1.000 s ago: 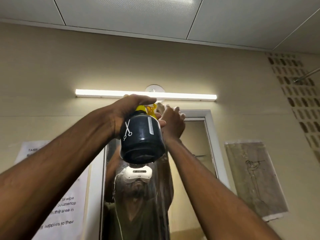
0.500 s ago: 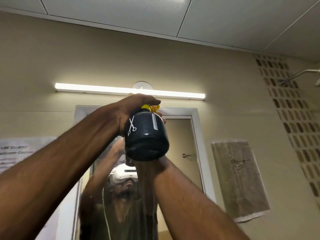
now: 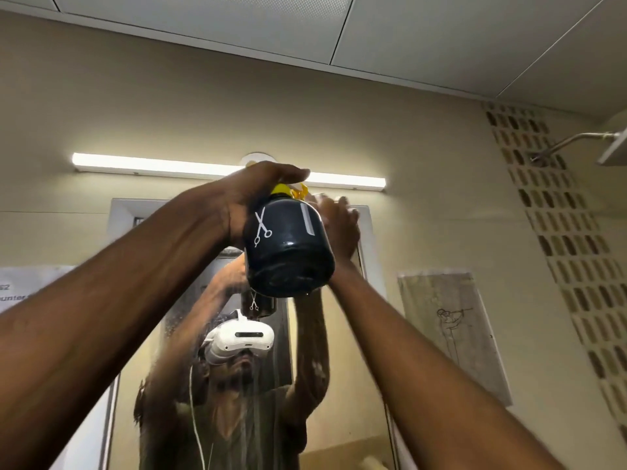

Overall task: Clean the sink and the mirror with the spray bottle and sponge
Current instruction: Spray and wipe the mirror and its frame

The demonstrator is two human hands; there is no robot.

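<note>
Overhead, left hand clamped around the neck of a dark spray bottle, fingers curled over its yellow nozzle, bottle raised high before the mirror with its base tipped toward the camera. White scissors logo showing on the bottle's side. Right hand lifted just behind and right of the bottle, up against the mirror's top edge, blurred and partly hidden by the bottle; cannot tell whether its fingers grip anything. Streaks and droplets spread across the glass, with the reflection of raised arms and a white headset below the bottle. Lit strip light fixed to the beige wall above the mirror frame. Printed notice taped at left, a sketch on paper at right, shower head at the upper right by a band of mosaic tiles.
</note>
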